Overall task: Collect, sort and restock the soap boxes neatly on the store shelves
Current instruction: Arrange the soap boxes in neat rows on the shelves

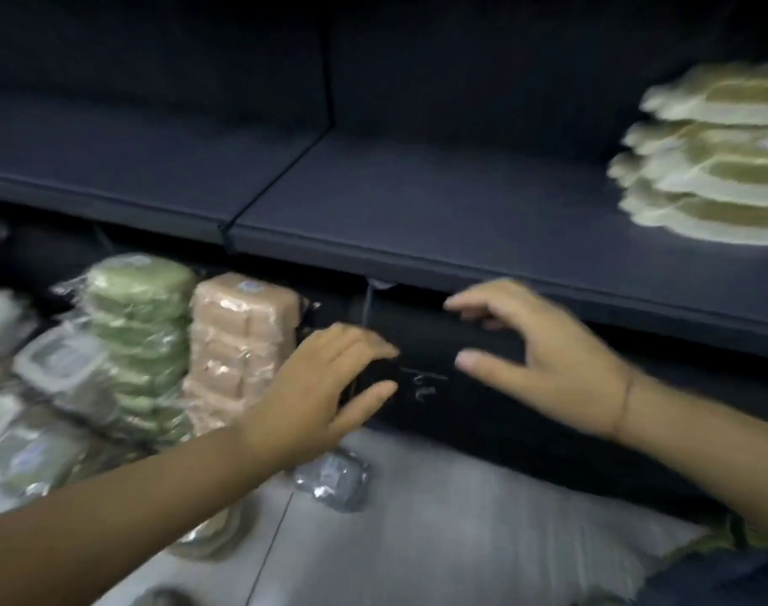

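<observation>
I'm viewing dark shelves over pale floor tiles. Three soap piles are standing: green stack, tan stack, cream stack. Left hand and right hand are spreading fingers; any grip, I cannot tell.

Pale tiled floor with one dark seam line, black panel at floor level bearing faint white scribble, thin wire hanging from a pale tab, all motion-blurred.

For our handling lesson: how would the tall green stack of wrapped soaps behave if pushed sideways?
The green stack is tall and unevenly piled, so it would probably topple or shear, not slide. Glossy wrapping suggests slippery layers. The tan stack beside it might brace it.
</observation>
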### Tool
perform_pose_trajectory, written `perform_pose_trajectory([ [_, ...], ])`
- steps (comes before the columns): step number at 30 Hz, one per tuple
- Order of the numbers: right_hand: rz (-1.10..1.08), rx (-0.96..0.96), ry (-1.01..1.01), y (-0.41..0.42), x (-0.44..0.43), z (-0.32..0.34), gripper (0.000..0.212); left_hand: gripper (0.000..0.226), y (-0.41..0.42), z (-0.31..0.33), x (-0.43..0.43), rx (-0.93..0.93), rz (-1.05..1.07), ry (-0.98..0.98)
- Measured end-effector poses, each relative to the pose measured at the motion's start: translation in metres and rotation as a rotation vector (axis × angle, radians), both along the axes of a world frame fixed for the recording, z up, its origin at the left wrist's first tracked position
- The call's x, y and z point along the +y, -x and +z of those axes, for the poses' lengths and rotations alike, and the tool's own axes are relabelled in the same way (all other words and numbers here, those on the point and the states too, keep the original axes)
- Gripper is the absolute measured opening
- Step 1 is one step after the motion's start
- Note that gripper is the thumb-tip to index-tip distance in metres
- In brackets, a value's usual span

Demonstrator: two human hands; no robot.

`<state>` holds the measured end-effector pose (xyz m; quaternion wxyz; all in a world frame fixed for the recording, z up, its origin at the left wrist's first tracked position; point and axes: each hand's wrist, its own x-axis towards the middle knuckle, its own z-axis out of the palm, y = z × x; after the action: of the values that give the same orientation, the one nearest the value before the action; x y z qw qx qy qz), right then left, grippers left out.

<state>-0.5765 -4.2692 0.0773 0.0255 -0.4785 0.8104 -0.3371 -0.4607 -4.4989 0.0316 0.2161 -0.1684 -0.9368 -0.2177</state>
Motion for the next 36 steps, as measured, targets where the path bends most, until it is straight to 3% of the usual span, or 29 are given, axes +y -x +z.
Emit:
perform_pose_trajectory([
  [3, 0.179, -0.277, -0.297, -0.049, -0.055, -0.083, 0.055, 0.039, -0.084, -0.056, -0.069, -0.257, 0.066, 0.09],
  [7, -0.01, -0.513, -0.507, -0.073, -0.108, -0.191, 0.098, 0.065, -0.143, -0.127, -0.146, -0.692, 0.162, 0.365],
  [10, -0.203, -0.55, -0.543, -0.081, -0.132, -0.251, 0.09, 0.117, -0.15, -0.166, -0.176, -0.918, 0.224, 0.448],
  [13, -0.318, -0.525, -0.633, -0.088, -0.146, -0.293, 0.103, 0.116, -0.149, -0.203, -0.191, -1.118, 0.278, 0.562],
  [17, -0.369, -0.471, -0.735, -0.096, -0.16, -0.329, 0.115, 0.119, -0.147, -0.239, -0.202, -1.113, 0.288, 0.626],
  [24, -0.387, -0.382, -0.789, -0.096, -0.17, -0.358, 0.116, 0.118, -0.148, -0.26, -0.211, -1.049, 0.381, 0.352],
  [27, -0.365, -0.373, -0.835, -0.089, -0.172, -0.36, 0.113, 0.118, -0.151, -0.252, -0.209, -1.029, 0.391, 0.329],
  [32, -0.313, -0.355, -0.839, -0.084, -0.17, -0.334, 0.098, 0.119, -0.153, -0.223, -0.2, -1.026, 0.342, 0.352],
  [36, -0.186, -0.385, -0.819, -0.079, -0.152, -0.275, 0.09, 0.117, -0.146, -0.176, -0.176, -0.978, 0.253, 0.424],
])
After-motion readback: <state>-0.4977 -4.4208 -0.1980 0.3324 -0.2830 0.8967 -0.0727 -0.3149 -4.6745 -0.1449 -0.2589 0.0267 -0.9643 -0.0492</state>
